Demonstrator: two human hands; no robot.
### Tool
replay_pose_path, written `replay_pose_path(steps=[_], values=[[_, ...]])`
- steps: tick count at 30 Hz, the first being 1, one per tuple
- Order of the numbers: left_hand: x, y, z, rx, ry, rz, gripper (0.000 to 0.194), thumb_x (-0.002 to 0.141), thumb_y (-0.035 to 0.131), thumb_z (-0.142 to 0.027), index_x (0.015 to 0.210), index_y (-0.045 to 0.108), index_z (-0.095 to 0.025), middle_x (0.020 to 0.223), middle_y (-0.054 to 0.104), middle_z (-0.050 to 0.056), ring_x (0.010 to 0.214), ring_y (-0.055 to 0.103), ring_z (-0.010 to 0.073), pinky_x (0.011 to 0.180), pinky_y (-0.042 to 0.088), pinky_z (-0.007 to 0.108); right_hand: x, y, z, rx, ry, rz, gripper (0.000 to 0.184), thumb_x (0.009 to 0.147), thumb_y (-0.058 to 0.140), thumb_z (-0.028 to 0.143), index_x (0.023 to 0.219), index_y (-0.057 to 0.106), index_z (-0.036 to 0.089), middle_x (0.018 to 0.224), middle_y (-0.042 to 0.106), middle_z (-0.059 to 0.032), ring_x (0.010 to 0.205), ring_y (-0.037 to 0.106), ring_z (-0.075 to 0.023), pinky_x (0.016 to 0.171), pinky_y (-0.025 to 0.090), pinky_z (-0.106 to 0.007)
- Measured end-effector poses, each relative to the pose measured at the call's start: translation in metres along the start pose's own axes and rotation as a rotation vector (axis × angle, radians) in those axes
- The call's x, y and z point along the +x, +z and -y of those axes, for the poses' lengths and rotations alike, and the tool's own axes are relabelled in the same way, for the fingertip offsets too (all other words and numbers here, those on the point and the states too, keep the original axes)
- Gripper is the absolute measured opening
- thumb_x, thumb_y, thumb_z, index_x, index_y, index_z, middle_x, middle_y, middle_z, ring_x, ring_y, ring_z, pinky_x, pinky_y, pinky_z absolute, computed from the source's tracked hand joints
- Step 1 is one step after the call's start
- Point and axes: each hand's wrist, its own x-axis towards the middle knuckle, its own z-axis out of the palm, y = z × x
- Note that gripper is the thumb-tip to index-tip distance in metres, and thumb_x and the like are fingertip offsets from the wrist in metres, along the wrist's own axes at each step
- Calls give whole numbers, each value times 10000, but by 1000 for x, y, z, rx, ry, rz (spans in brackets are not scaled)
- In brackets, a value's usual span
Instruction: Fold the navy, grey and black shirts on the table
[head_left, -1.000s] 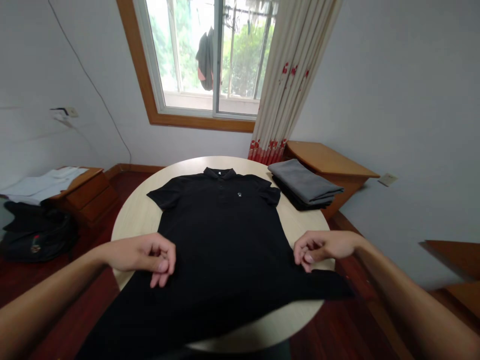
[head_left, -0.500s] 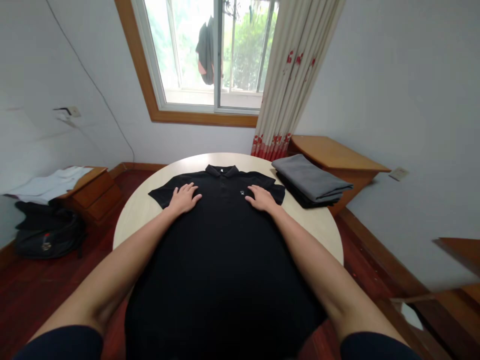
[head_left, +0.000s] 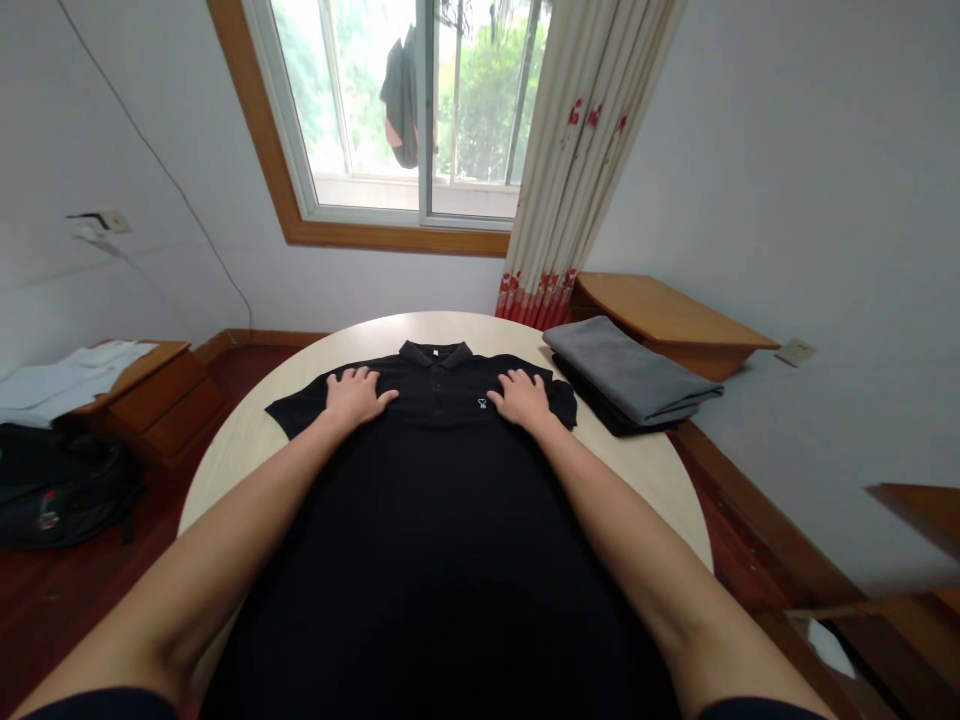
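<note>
While left hand (head_left: 352, 396) and right hand (head_left: 523, 398) lie spread wide, one black shirt (head_left: 437, 400), one table (head_left: 244, 435)

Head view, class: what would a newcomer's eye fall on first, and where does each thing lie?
First, probably, the black polo shirt spread over the pale round table, collar toward the window. Next, the left hand and right hand, resting open on its upper part, either side of the button placket. Then the folded grey cloth at the table's far right.
</note>
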Motion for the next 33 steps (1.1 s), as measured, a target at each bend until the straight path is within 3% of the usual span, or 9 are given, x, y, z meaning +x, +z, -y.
replay_pose_path(steps=[4,9,12,14,16,19,24,29,33], values=[[21,20,-22,-97,118,72,777,955,211,-709,1575,334,-258,1674,193,65,1524,155,382,1158,149,707,26,14,15,116,-107,91,656,1020,307,576,1563,339,210,1658,246,-82,1529,163,-281,1212,132,-539],[47,32,1,-116,7,102,845,919,154,-764,1604,253,-279,1683,122,42,1535,71,396,1154,79,730,51,24,-9,120,50,99,728,1006,205,637,1597,257,216,1684,144,-63,1544,89,-296,1220,87,-552],[54,29,4,-106,-30,120,850,920,153,-753,1609,237,-261,1683,112,54,1534,67,402,1158,96,721,57,18,-4,88,184,89,715,1017,213,593,1595,264,174,1678,159,-96,1536,107,-335,1209,73,-593],[53,28,-3,-93,-30,113,806,946,154,-702,1610,236,-251,1683,104,56,1535,66,397,1163,98,711,55,16,13,75,166,40,686,1029,217,544,1587,281,150,1672,176,-115,1536,107,-334,1208,46,-595],[50,29,-11,-84,0,79,753,975,142,-638,1608,243,-243,1683,108,51,1541,64,371,1176,85,691,51,16,31,99,32,14,666,1034,213,531,1583,292,161,1671,185,-107,1542,98,-298,1216,38,-571],[45,30,-12,-93,26,74,748,982,134,-622,1605,254,-226,1681,119,54,1546,76,337,1197,91,651,44,19,41,163,-116,86,677,1024,222,579,1582,298,204,1674,186,-74,1544,106,-260,1224,65,-541],[39,22,-17,-76,-101,98,759,983,168,-609,1597,279,-176,1676,131,112,1537,99,372,1191,105,659,41,19,31,145,72,97,678,1035,221,542,1586,278,151,1676,160,-103,1544,104,-286,1222,73,-556],[24,25,-66,-157,118,38,708,1010,163,-568,1590,296,-183,1670,182,79,1542,137,311,1213,142,598,33,23,63,177,-153,97,657,1040,206,538,1579,302,175,1670,194,-83,1545,116,-248,1229,73,-531],[20,35,-63,-157,144,47,721,998,191,-617,1584,315,-216,1669,193,58,1545,139,281,1226,120,570,28,28,59,179,-160,85,651,1037,217,552,1584,295,207,1673,188,-56,1545,120,-241,1235,89,-498]])
